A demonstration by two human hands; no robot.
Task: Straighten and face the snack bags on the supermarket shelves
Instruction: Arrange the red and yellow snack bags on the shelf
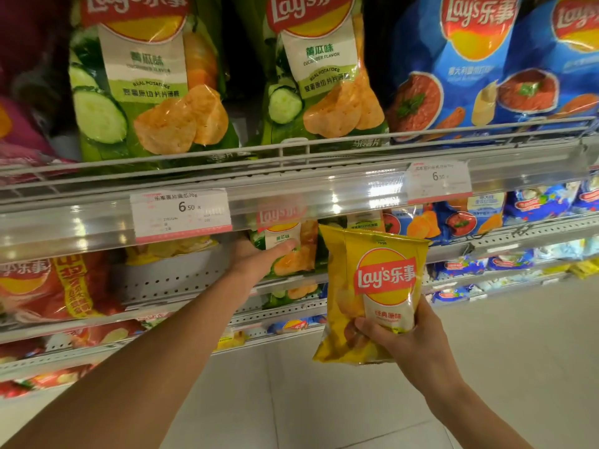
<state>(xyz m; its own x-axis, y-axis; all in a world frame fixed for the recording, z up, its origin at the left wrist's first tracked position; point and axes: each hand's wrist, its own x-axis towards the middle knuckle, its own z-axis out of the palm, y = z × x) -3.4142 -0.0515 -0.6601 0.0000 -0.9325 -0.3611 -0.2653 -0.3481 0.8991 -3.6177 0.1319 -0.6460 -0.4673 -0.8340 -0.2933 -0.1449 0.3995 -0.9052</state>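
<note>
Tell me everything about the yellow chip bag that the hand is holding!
The glossy yellow foil chip bag is small and puffy, with a crimped top edge. Its front shows a red banner logo over a yellow circle, a white panel with lettering below, and pictured chips at lower left. It is held upright, slightly tilted, front facing the camera, in the air before the shelves. The right hand grips its lower right part, thumb across the front. Nothing else touches it.

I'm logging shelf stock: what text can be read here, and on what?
"Lay's 乐事": yellow bag gripped by the right hand.
"黄瓜味 CUCUMBER FLAVOR", "REAL POTATOES": green bag.
"6.50": price tag.
"6.50": second tag.
The tags' fine print is blurred.
</note>
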